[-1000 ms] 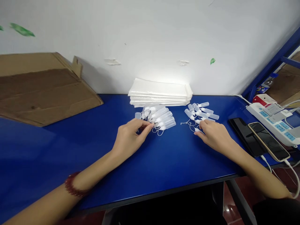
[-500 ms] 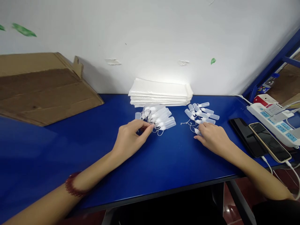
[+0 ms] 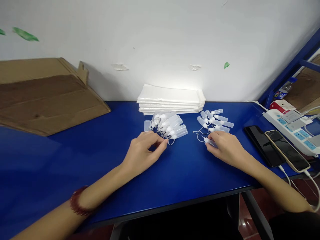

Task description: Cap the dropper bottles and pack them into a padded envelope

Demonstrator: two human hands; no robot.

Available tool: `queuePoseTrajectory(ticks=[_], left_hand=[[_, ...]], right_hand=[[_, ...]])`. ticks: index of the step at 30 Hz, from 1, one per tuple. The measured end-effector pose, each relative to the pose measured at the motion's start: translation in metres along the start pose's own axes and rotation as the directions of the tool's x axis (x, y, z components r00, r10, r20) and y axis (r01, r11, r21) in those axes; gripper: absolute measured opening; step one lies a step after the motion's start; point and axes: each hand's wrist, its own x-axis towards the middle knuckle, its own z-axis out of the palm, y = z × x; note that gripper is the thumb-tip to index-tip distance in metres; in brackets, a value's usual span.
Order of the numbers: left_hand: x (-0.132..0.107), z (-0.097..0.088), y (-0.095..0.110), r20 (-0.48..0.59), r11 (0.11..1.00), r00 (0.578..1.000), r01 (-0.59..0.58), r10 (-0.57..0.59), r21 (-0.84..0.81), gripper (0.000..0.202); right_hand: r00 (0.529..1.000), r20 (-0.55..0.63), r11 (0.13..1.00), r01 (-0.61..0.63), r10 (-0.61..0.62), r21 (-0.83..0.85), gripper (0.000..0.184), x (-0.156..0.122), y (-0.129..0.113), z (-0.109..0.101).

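My right hand [image 3: 223, 145] pinches a small translucent dropper bottle [image 3: 212, 143] by its body, with the white tip pointing left and a thin white tube trailing from it. Just behind it lies a loose group of similar bottles [image 3: 226, 124] with thin tubes. My left hand [image 3: 147, 150] is at the near edge of a denser pile of bottles [image 3: 178, 131]. Its thumb and forefinger are pressed together, close to the thin tubes of the pile; what sits between the fingertips, if anything, is too small to make out.
A stack of white padded envelopes [image 3: 172, 96] lies behind the bottles, against the wall. On the left leans a brown cardboard piece [image 3: 50, 96]. To the right are a black phone [image 3: 262, 145], a second phone [image 3: 287, 150] and a white power strip [image 3: 292, 131] with cables.
My right hand has drawn its bottle slightly toward me and left, apart from the group, and the tube now shows. My left hand has shifted a little right and nearer to me.
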Motion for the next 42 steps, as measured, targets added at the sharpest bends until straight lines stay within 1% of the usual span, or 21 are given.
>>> queuePoseTrajectory(ticks=[3,6,7,11,15,22,26,30,34,38,42], left_hand=[[-0.003,0.002,0.005,0.059,0.994,0.992,-0.111,0.111,-0.007,0.027],[-0.008,0.005,0.01,0.096,0.979,0.975,-0.202,0.202,-0.007,0.015],[-0.01,0.006,0.011,0.098,0.973,0.969,-0.229,0.229,-0.007,0.013],[-0.015,0.01,0.015,0.145,0.947,0.937,-0.322,0.319,-0.001,0.02],[-0.017,0.011,0.018,0.191,0.932,0.915,-0.362,0.356,-0.005,0.017],[-0.018,0.011,0.022,0.219,0.93,0.904,-0.362,0.367,-0.067,0.009],[-0.019,0.011,0.025,0.233,0.925,0.895,-0.368,0.379,-0.093,0.007],[-0.02,0.011,0.028,0.21,0.912,0.888,-0.39,0.41,-0.128,0.008],[-0.02,0.011,0.029,0.179,0.92,0.906,-0.356,0.383,-0.166,0.009],[-0.021,0.011,0.03,0.156,0.931,0.936,-0.275,0.317,-0.242,0.009],[-0.022,0.012,0.031,0.157,0.929,0.948,-0.223,0.278,-0.296,0.01]], right_hand=[[0.994,-0.087,0.979,0.079,-0.064,0.186,0.014,-0.001,-0.001,0.001],[0.985,-0.129,0.923,0.154,-0.115,0.353,0.011,-0.003,-0.005,0.001],[0.984,-0.128,0.901,0.168,-0.127,0.399,0.011,-0.003,-0.007,0.001],[0.98,-0.079,0.811,0.196,-0.183,0.551,0.013,-0.006,-0.013,0.002],[0.972,-0.024,0.733,0.191,-0.232,0.653,0.017,-0.007,-0.016,0.003],[0.973,-0.003,0.645,0.154,-0.229,0.749,0.02,-0.007,-0.016,0.005],[0.975,-0.005,0.628,0.146,-0.221,0.764,0.019,-0.006,-0.016,0.007],[0.978,0.0,0.616,0.132,-0.209,0.777,0.019,-0.006,-0.015,0.008],[0.979,0.037,0.603,0.094,-0.201,0.792,0.018,-0.005,-0.014,0.01],[0.972,0.096,0.556,0.041,-0.214,0.83,0.018,-0.005,-0.014,0.013],[0.962,0.12,0.516,0.025,-0.247,0.856,0.018,-0.005,-0.015,0.017]])
